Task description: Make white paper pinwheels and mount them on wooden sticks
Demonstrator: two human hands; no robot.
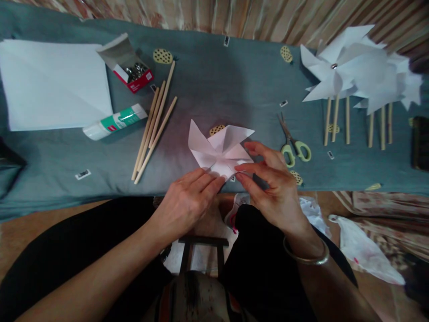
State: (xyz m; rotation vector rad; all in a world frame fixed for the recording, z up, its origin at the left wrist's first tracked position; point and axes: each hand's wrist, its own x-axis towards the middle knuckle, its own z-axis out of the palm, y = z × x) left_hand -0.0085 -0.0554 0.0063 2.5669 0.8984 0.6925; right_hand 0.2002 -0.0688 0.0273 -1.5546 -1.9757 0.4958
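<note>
The paper pinwheel (221,161) is on the desk (254,85), right in front of the person, near the close edge. L hand (189,203) has its fingers on the near side of it; can't tell if it grips or just presses. R hand (273,185) pinches the near R edge w/ thumb + fingers. Approx. half done, I'd guess: the paper is cut + has its pointy wings, but no pin shows in the mid. & no stick is on it, so those bits look left to do. Made pinwheels (350,67) sit far R w/ sticks under them, & the front one has a shiny pin (334,66) in its mid. Loose sticks (156,140), 4 of them, lie to the L, plus a pile of white paper (56,85), so there's stuff for more. Scissors (292,139) lie just R, not in use. Words: the red box (142,82) has tiny white print, too small to read. The white + green tube (115,121) has a label w/ a red spot, but it's too blurry. Lil' b/w tags (82,174) on the cloth: can't read 'em either.
</note>
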